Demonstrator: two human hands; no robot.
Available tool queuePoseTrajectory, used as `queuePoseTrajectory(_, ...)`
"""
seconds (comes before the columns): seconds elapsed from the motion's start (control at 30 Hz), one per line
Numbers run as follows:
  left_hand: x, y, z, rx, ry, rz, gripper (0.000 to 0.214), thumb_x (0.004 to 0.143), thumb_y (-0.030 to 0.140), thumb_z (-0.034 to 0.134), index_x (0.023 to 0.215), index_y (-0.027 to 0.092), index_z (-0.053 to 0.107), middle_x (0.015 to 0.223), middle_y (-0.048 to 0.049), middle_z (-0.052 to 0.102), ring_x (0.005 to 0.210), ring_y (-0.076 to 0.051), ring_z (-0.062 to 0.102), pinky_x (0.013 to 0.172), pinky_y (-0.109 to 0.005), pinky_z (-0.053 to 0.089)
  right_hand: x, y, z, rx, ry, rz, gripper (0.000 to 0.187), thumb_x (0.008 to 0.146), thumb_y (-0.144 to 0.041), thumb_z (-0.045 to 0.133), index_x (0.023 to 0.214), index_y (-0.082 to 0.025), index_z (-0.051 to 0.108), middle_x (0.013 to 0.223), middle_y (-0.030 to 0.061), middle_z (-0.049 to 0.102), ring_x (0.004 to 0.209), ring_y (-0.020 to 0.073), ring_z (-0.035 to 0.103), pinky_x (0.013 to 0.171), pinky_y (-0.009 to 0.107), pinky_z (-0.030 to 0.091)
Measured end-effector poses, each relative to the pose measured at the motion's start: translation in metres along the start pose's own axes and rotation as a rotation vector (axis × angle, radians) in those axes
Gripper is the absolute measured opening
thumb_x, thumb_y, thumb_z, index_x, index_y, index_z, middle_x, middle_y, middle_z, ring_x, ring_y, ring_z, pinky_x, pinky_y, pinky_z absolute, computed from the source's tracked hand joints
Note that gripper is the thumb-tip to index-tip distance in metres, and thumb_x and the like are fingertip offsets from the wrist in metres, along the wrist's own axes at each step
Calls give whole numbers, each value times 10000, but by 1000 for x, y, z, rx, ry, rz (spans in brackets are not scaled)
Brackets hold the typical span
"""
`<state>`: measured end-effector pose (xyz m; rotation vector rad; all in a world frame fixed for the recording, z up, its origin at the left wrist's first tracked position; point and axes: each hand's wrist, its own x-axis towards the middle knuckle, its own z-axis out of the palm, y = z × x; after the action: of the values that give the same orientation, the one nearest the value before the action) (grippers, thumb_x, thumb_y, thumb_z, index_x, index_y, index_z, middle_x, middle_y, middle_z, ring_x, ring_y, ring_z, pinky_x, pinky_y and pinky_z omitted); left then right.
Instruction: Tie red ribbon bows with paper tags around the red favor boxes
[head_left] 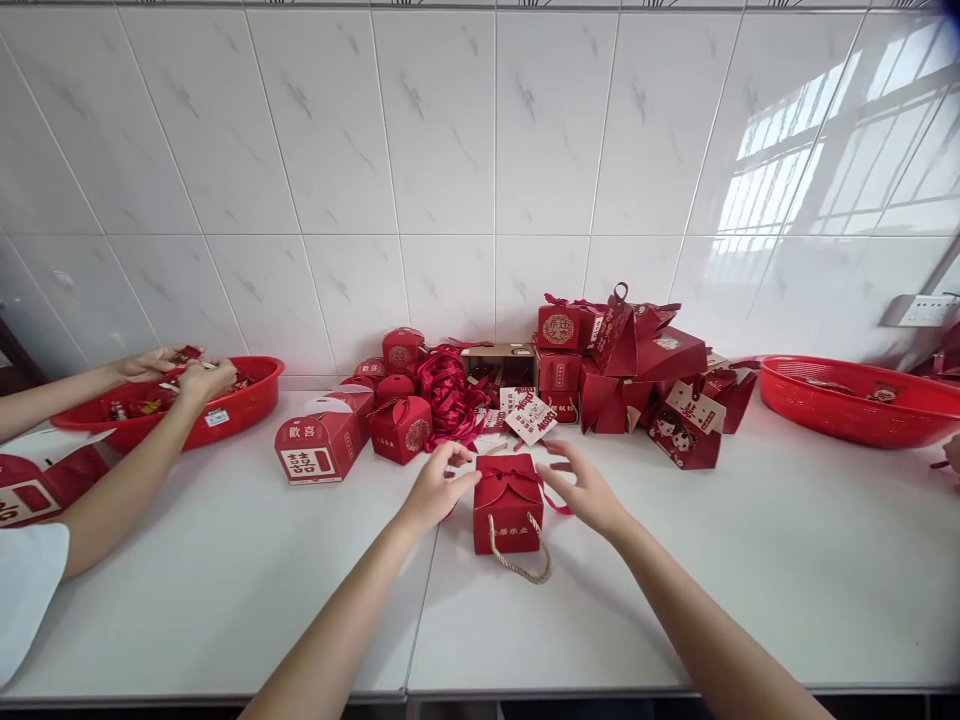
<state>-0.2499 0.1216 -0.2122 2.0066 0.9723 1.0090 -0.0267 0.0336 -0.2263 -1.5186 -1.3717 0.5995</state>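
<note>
In front of me on the white table stands a red gift box [504, 530] with gold lettering. Its scalloped top flaps are closed, and a dark red ribbon [507, 476] lies knotted across them. A twisted rope handle [525, 572] hangs down the near face. At the box's left side is my left hand [441, 488], open, its thumb by the top edge. Curved around the right side, my right hand [586, 490] is open too, fingers apart; a loose ribbon end shows under it. Whether either hand touches the box I cannot tell.
Paper tags [531, 416] and a heap of red ribbon [448, 392] lie behind the box. Several red boxes [321, 446] stand left and right. A co-worker's hands [204, 380] hold small items over a red basket [240, 400]. Another basket [855, 412] stands right.
</note>
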Motion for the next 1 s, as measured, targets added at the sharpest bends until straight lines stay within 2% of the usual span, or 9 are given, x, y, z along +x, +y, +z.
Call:
queuePoseTrajectory(0.17, 0, -5, 18, -124, -93, -55, 285, 703, 379, 612, 835, 216, 419, 853, 2, 518, 820, -162, 532, 687, -263, 451, 11, 0, 11, 114, -211, 163, 733, 754, -501, 658, 1371, -232, 368, 1307, 136, 497, 964, 221, 618, 796, 348, 510)
queuePoseTrajectory(0.3, -4, -10, 19, -218, -167, -132, 319, 754, 435, 598, 832, 220, 376, 839, 23, 511, 738, -140, 522, 668, -259, 424, 11, 2, 10, 191, -228, 220, 720, 736, -517, 680, 1321, -229, 376, 1202, 109, 545, 797, 160, 614, 675, 289, 487)
queuePoseTrajectory(0.4, -8, -7, 15, -136, -205, -142, 330, 801, 502, 559, 762, 208, 416, 768, 29, 519, 704, -145, 505, 654, -255, 393, 9, 0, 7, 198, -210, 253, 605, 721, -555, 678, 1144, -200, 431, 910, 34, 600, 625, 116, 519, 527, 232, 389)
queuePoseTrajectory(0.5, -11, -1, 8, 81, -114, -119, 414, 840, 553, 489, 635, 204, 407, 606, 44, 431, 607, -140, 431, 586, -251, 317, 6, -2, -5, 232, -186, 112, 425, 715, -483, 693, 865, -216, 398, 598, -81, 440, 533, 92, 365, 490, 210, 276)
queuePoseTrajectory(0.63, -6, 10, -7, 224, -25, -231, 408, 881, 486, 354, 597, 207, 445, 538, 39, 376, 573, -154, 413, 576, -257, 294, -3, -5, -30, 75, -275, -130, 302, 763, -271, 566, 593, -195, 329, 610, -44, 362, 549, 89, 307, 510, 231, 263)
queuePoseTrajectory(0.7, -3, 17, -16, 237, -163, -318, 297, 817, 397, 446, 612, 198, 525, 527, 30, 451, 566, -161, 445, 564, -254, 309, -10, -4, -34, -124, -235, -205, 281, 728, -204, 542, 513, -178, 363, 674, -2, 438, 581, 103, 375, 544, 251, 315)
queuePoseTrajectory(0.77, 1, 26, -23, 226, -349, -375, 174, 718, 310, 551, 614, 185, 609, 501, 20, 513, 539, -161, 466, 534, -247, 309, -16, -2, -30, -259, -55, -246, 257, 728, -211, 547, 495, -177, 445, 713, 29, 487, 589, 120, 430, 568, 273, 354)
queuePoseTrajectory(0.9, 7, 48, -30, 80, -748, -384, 122, 640, 295, 694, 686, 187, 728, 593, 1, 603, 553, -128, 467, 524, -230, 309, -22, -4, -12, -155, 287, -273, 339, 802, -376, 550, 520, -189, 577, 686, 55, 509, 555, 135, 448, 538, 289, 370)
queuePoseTrajectory(1.0, 6, 59, -22, -127, -825, -363, 216, 670, 369, 733, 739, 164, 746, 569, 9, 537, 510, -86, 364, 480, -224, 218, -25, -15, -8, 53, 215, -216, 377, 753, -503, 631, 546, -188, 622, 693, 51, 540, 557, 134, 445, 531, 287, 376)
